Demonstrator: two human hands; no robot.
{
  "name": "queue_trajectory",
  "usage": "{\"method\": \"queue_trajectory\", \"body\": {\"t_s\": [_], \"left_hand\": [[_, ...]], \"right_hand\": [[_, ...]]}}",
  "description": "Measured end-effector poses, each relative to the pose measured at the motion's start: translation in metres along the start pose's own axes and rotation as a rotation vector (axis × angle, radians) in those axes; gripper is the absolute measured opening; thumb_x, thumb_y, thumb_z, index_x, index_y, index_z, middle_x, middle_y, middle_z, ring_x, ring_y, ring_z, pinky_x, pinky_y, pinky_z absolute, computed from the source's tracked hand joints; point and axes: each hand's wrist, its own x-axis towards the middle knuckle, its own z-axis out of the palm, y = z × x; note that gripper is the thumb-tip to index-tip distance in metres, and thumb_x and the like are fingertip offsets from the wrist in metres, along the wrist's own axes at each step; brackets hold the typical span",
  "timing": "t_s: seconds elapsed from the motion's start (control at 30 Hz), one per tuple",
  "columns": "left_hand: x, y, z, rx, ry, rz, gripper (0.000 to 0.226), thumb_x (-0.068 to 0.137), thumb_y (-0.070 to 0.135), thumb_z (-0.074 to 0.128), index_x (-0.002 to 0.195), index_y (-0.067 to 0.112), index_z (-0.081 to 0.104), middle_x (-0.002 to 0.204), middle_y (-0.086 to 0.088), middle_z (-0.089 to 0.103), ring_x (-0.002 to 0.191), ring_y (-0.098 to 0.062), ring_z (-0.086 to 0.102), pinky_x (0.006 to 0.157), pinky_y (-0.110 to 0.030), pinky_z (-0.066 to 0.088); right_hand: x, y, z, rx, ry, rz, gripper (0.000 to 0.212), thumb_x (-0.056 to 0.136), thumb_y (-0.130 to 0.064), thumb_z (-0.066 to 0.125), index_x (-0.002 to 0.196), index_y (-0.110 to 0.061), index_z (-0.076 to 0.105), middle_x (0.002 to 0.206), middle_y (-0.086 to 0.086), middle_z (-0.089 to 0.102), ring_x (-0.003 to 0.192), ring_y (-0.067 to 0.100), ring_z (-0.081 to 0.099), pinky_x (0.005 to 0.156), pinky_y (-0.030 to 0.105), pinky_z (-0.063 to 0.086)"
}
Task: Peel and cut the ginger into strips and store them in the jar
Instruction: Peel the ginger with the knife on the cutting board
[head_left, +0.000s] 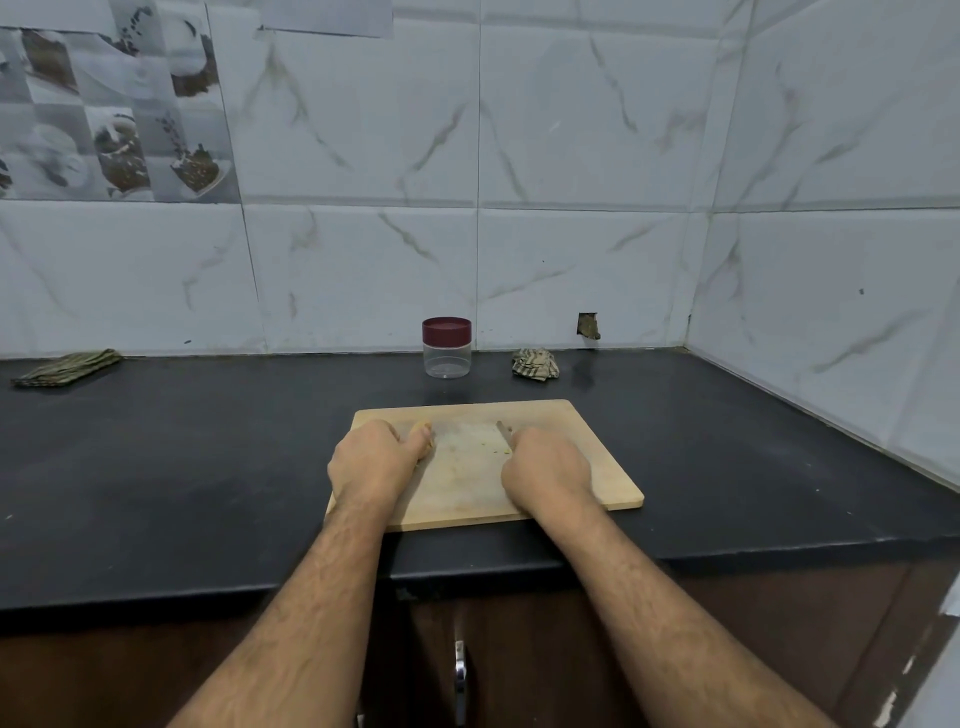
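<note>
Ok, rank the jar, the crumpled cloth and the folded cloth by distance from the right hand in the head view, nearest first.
From the right hand:
1. Crumpled cloth, behind it, by the wall.
2. Jar, behind and left, lid on.
3. Folded cloth, far left by the wall.

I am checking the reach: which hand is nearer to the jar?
Neither clearly. The left hand sits before the jar to its left, the right hand to its right, both on the board.

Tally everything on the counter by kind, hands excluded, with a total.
Jar with maroon lid: 1
Wooden cutting board: 1
Knife: 1
Ginger piece: 1
Cloths: 2, folded and crumpled
Total: 6
</note>
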Motion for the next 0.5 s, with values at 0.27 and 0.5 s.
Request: {"method": "queue_trajectory", "body": {"t_s": [0.27,0.5], "left_hand": [[-0.002,0.000,0.000,-0.003,-0.001,0.007,0.051,0.087,0.067,0.050,0.074,0.020,0.065,0.075,0.003,0.064,0.076,-0.021,0.059,0.063,-0.030,0.042],[-0.004,0.002,-0.002,-0.001,-0.004,0.012,0.051,0.087,0.066,0.051,0.071,0.020,0.065,0.074,0.002,0.065,0.075,-0.022,0.059,0.061,-0.030,0.041]], "right_hand": [[-0.010,0.015,-0.008,0.038,0.020,-0.005,0.042,0.085,-0.012,0.048,0.123,-0.020,0.063,0.113,0.005,0.066,0.107,0.029,0.060,0.078,0.032,0.047],[-0.024,0.008,0.000,-0.028,0.029,-0.122,0.038,0.086,-0.016,0.049,0.118,-0.026,0.068,0.106,0.002,0.067,0.100,0.026,0.061,0.070,0.029,0.042]]}}
